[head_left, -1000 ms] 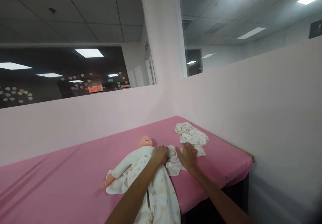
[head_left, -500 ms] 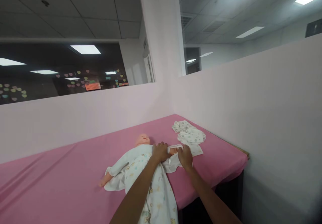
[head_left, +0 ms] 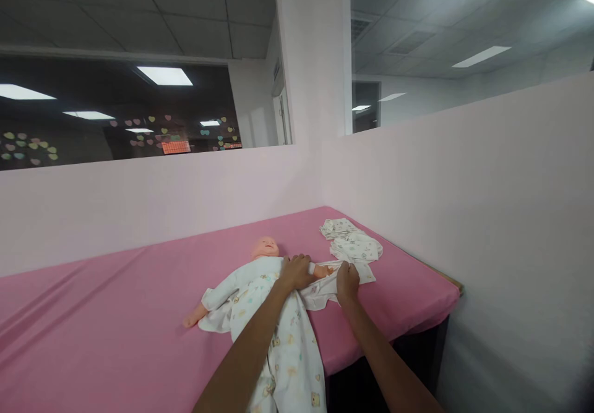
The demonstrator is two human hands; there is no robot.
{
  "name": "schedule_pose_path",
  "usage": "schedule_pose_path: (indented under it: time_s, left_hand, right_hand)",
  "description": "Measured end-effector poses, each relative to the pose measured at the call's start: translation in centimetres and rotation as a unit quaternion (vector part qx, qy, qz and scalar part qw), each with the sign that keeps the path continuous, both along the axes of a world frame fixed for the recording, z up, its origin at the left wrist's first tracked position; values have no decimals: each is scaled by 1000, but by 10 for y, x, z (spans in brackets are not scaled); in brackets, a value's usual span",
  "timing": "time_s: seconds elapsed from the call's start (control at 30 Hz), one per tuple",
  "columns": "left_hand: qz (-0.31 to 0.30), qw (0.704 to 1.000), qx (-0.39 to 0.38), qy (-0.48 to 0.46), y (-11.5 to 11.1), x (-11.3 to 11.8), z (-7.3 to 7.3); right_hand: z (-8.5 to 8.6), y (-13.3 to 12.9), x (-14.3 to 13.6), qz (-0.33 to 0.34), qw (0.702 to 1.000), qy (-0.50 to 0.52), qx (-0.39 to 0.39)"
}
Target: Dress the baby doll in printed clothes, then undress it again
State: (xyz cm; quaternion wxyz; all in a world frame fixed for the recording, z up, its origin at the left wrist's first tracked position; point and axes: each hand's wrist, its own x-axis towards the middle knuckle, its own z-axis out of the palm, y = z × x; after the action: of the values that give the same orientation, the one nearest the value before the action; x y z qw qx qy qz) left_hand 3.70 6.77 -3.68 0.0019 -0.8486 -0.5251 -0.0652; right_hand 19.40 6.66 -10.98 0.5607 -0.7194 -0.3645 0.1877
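Note:
A baby doll lies on its back on the pink-covered table, in a white long-sleeved top and a patterned white garment over its body and legs. My left hand is closed round the doll's sleeved arm at the right. The doll's small hand sticks out beyond my fingers. My right hand is closed on the edge of a white cloth, pulled taut beside the doll's hand. The doll's other arm stretches out to the left, over white fabric.
Folded patterned baby clothes lie at the table's back right, near the wall. The pink cover has creases at the left. White walls with windows stand behind and to the right.
My right hand has moved slightly right, away from the doll's hand, and the white cloth is stretched further. The view has shifted a little. My left hand stays on the doll's arm.

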Motion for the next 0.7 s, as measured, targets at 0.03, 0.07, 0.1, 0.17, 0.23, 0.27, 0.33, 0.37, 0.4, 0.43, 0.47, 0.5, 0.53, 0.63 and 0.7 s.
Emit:
schedule_pose_path:
  time_s: [0.03,0.07,0.1,0.17,0.23,0.27,0.33,0.37,0.4,0.43,0.47,0.5,0.53,0.63,0.7]
  left_hand:
    - [-1,1000,-3,-5,0,-1,1]
    - [-2,1000,-5,-12,0,-2,2]
    - [-3,1000,-8,-20,0,-3,3]
    - [-5,999,-15,-42,1,-7,7]
    - [-2,997,-19,-68,3,-11,11]
    - [1,997,-20,-81,5,-13,12]
    - [8,995,-18,-99,6,-14,13]
    - [13,994,-17,-105,7,-13,13]
    - [18,994,-16,-110,7,-12,12]
    - [24,993,-15,-114,7,-10,12]
    - [29,992,-14,-119,6,-8,12]
    - [31,991,-13,-126,4,-8,12]
    - [32,990,-11,-136,2,-10,13]
    - [43,983,5,-177,-10,-32,19]
    - [78,975,27,-207,-23,-62,20]
  right_hand:
    - [0,0,0,0,1000,-1,5]
    - [0,-1,1,1,1000,-3,9]
    - [0,-1,1,1,1000,-6,13]
    - [0,-3,2,6,1000,-17,19]
    - [1,-5,2,17,999,-31,18]
    - [1,-7,1,23,999,-40,16]
    - [3,-10,-3,37,997,-71,12]
    - [4,-12,-5,44,995,-94,12]
    - [5,-14,-7,51,991,-119,15]
    - [5,-15,-9,59,988,-144,18]
    - [6,-16,-11,69,983,-166,20]
    - [6,-18,-12,80,980,-183,20]
    - [7,-19,-11,93,977,-193,16]
    - [9,-27,-6,120,972,-203,0]
    - [13,-36,-4,122,972,-202,5]
